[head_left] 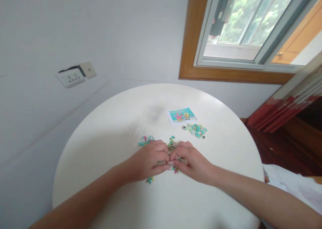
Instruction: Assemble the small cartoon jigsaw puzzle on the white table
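Note:
On a round white table [105,131], my left hand [148,160] and my right hand [192,160] meet fingertip to fingertip over a small cluster of jigsaw pieces [172,145]. Both hands have their fingers curled and pinched on pieces between them. A few loose pieces [146,140] lie just beyond my left hand, and one piece [149,180] lies under its wrist side. A separate pile of turquoise pieces [195,130] sits beyond my right hand. Behind that pile lies a small cartoon reference picture [181,115].
A white wall with a socket plate [71,77] stands behind the table on the left. A wood-framed window [238,37] is at the upper right. Red-and-white folded fabric [281,111] and a dark wooden floor lie to the right.

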`<state>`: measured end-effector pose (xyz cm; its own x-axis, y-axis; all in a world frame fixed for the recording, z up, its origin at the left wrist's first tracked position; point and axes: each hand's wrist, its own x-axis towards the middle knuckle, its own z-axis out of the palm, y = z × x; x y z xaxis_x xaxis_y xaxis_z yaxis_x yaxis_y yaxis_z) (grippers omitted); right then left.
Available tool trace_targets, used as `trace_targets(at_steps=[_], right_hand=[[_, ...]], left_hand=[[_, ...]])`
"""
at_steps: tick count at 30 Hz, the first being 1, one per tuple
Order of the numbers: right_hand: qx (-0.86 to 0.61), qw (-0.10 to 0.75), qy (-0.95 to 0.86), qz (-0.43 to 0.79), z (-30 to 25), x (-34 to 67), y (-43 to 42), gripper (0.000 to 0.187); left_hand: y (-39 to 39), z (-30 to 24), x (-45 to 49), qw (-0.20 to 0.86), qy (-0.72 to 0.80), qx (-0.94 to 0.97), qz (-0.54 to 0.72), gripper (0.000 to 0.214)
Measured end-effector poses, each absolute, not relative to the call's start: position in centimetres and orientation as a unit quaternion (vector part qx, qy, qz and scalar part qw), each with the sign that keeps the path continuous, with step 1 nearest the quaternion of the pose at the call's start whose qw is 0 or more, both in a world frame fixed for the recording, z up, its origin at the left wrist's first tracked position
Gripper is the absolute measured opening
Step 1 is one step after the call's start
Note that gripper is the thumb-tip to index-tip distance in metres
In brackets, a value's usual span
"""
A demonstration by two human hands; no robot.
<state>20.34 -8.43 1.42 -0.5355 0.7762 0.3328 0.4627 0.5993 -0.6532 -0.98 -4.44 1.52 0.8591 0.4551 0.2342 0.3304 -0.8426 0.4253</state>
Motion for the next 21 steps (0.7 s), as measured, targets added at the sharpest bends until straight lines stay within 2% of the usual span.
trace_targets(at_steps=[5, 10, 16, 21], right_hand=[[-0.469, 0.353, -0.797, 0.144, 1.3, 24.1, -4.5, 0.008], [-0.594, 0.264, -0.758, 0.052, 0.5, 28.2, -0.7, 0.013], [-0.616, 0.227, -0.754, 0.004, -0.3, 29.7, 0.6, 0.017], [-0.578, 0.274, -0.769, 0.003, 0.3, 29.3, -0.2, 0.021]], left_hand=[[-3.9, 2.2, -1.5, 0.154, 0.271, 0.930, 0.196, 0.017], [-2.2, 2.2, -2.9, 0.120, 0.327, 0.911, 0.218, 0.020], [-1.1, 2.0, -3.7, 0.110, 0.346, 0.906, 0.219, 0.021], [-1.2, 2.2, -3.5, 0.129, 0.343, 0.906, 0.211, 0.021]])
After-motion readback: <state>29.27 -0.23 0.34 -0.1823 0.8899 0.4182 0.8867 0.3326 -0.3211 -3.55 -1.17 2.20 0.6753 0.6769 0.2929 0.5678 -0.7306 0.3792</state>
